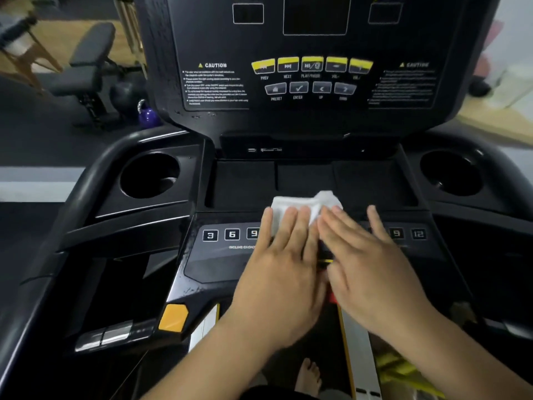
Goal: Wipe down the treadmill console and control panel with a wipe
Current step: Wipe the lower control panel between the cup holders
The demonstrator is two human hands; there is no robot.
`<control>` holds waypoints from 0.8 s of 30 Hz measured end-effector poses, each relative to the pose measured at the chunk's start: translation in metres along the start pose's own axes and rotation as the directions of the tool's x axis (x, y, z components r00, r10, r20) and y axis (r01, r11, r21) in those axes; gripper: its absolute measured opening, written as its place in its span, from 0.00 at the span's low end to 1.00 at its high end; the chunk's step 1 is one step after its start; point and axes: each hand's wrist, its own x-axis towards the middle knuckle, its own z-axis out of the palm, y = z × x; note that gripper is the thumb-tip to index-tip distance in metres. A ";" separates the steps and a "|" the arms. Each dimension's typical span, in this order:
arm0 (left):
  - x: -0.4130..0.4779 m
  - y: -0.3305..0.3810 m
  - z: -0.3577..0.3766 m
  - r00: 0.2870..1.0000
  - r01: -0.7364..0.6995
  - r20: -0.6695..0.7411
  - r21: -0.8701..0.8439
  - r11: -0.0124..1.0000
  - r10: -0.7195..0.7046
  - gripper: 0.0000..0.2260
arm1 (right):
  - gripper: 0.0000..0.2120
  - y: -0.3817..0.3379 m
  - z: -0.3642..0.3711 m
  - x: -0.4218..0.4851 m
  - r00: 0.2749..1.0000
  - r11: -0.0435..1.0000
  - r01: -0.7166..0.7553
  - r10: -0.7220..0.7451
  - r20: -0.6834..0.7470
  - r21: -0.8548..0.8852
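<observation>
My left hand (282, 264) and right hand (372, 264) lie flat, fingers straight, pressing the white wipe (302, 203) at the control panel's (213, 258) far edge, hiding its middle keys. Beyond, the console (202, 39) is cropped at top.

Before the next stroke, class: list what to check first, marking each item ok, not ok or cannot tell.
1. Both hands on the wipe: ok; the left hand and right hand press it with flat fingers.
2. Wipe lying flat: not ok; its far right corner is bunched up.
3. Console screen dark: ok.
4. Wipe damp enough: cannot tell.
5. Control panel clean: not ok; specks show along its left edge.
</observation>
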 end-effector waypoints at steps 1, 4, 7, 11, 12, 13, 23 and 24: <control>-0.011 0.002 0.001 1.000 -0.011 0.003 -0.022 1.000 0.011 0.29 | 0.29 -0.001 0.003 -0.011 0.999 0.999 0.037 -0.037 0.008 -0.013; -0.039 0.005 0.004 0.999 -0.046 0.012 -0.028 0.999 0.046 0.30 | 0.29 0.001 0.005 -0.047 0.992 0.992 0.125 -0.125 -0.010 0.013; -0.020 0.009 0.004 0.999 -0.045 -0.001 0.029 0.999 0.045 0.31 | 0.29 0.011 0.002 -0.032 0.998 0.998 0.062 -0.062 -0.016 -0.018; 0.009 0.013 0.004 0.999 -0.028 -0.020 0.018 0.999 0.028 0.32 | 0.29 0.008 0.000 -0.002 0.999 0.998 -0.039 0.037 -0.033 -0.042; 0.003 0.012 0.008 0.999 -0.049 -0.014 0.015 0.999 0.049 0.34 | 0.29 0.006 0.001 -0.007 0.999 0.999 -0.026 0.025 -0.035 -0.045; -0.007 0.010 0.013 0.997 -0.078 -0.007 0.029 0.996 0.079 0.38 | 0.30 0.004 0.004 -0.018 0.999 0.999 -0.007 0.005 -0.035 -0.051; 0.008 0.015 0.024 0.984 -0.178 0.018 0.240 0.954 0.179 0.30 | 0.29 0.020 -0.002 -0.011 0.993 0.993 -0.100 0.096 -0.061 -0.067; 0.003 0.016 0.024 0.984 -0.178 0.025 0.214 0.960 0.177 0.30 | 0.29 0.015 0.000 -0.015 0.995 0.994 -0.089 0.086 -0.059 -0.056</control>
